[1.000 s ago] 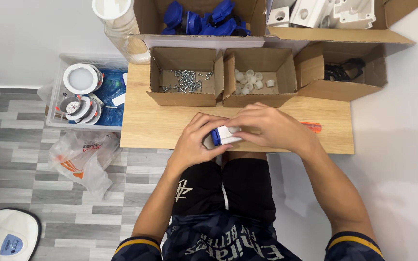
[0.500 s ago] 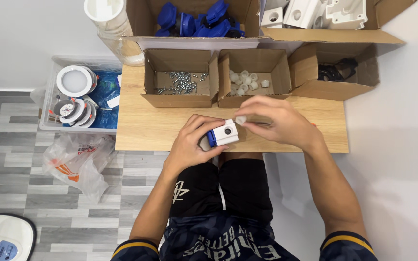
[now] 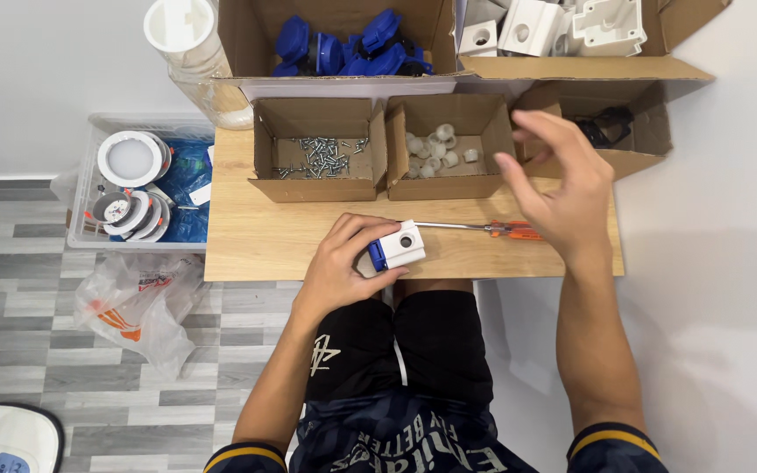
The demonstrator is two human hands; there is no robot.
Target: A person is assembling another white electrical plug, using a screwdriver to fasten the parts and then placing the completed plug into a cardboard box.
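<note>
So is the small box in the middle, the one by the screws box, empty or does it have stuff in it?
Not empty. The middle cardboard box is open-topped and holds a loose cluster of small white caps, covering only part of its floor.

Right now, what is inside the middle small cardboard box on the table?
The middle cardboard box holds small white plastic caps loose on its floor. The right hand hides nothing inside it.

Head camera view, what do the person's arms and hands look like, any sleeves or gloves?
Both hands, left hand and right hand, are bare: no gloves. The forearms are bare too. Short dark navy sleeves end near the elbows, with yellow stripes at the cuffs.
</note>
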